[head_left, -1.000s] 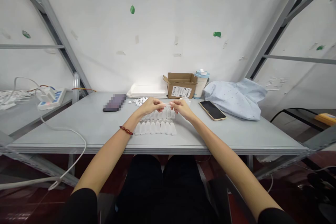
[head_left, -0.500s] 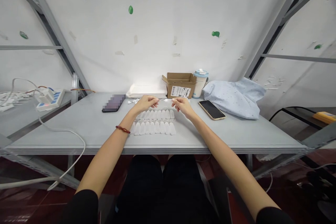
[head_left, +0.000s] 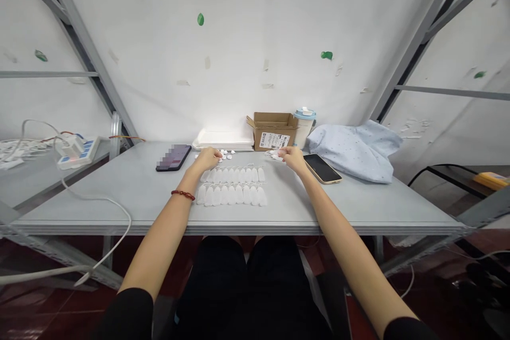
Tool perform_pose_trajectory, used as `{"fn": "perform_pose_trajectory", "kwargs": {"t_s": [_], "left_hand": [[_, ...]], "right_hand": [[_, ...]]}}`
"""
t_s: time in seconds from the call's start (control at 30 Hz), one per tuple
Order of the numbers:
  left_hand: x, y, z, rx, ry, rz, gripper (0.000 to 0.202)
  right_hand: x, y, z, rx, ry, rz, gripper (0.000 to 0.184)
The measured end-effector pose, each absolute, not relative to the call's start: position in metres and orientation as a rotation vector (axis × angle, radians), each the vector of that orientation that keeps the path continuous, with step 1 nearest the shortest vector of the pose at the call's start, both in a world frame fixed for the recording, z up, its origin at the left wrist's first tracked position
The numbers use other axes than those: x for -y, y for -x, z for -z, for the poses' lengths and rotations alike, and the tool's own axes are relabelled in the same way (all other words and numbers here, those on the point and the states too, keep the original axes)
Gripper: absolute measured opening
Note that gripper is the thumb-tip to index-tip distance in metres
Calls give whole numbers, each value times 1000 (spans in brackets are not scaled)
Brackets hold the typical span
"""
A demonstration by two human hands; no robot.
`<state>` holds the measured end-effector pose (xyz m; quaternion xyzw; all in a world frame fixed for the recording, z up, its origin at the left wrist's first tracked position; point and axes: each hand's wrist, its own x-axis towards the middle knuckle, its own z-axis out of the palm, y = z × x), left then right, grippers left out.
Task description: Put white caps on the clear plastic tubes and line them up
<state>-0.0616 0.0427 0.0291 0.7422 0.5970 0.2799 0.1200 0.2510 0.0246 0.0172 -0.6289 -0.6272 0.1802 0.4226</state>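
My left hand (head_left: 207,159) reaches over the tabletop with its fingers drawn together at the edge of a scatter of small white pieces (head_left: 228,154). What it pinches, if anything, is too small to name. My right hand (head_left: 292,159) is closed at the fingertips on a little cluster of small white pieces (head_left: 274,155), in front of the cardboard box. Between and nearer than the hands lie two rows of translucent white oval pieces, a back row (head_left: 238,175) and a front row (head_left: 233,195). A thin loop of string or wire shows at the back row's top edge.
Behind the hands stand a stack of white trays or sheets (head_left: 225,139), an open cardboard box (head_left: 274,135) and a lidded cup (head_left: 304,127). One phone (head_left: 174,158) lies left, another phone (head_left: 322,168) right, beside pale blue cloth (head_left: 354,150). A power strip (head_left: 79,153) sits far left.
My hands have moved apart. The left went left to the small white pieces, and the right went right to the white cluster by the box. The oval rows stayed put.
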Motion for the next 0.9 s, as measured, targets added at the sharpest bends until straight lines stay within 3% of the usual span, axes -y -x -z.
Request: {"fn": "perform_pose_trajectory", "kwargs": {"t_s": [0.5, 0.9], "left_hand": [[-48, 61, -21, -1671, -2174, -806, 13], [-49, 60, -19, -1759, -2251, -684, 22]], "right_hand": [[-29, -274, -14, 1609, 1693, -514, 21], [-41, -268, 9, 1779, 1868, -149, 23]]}}
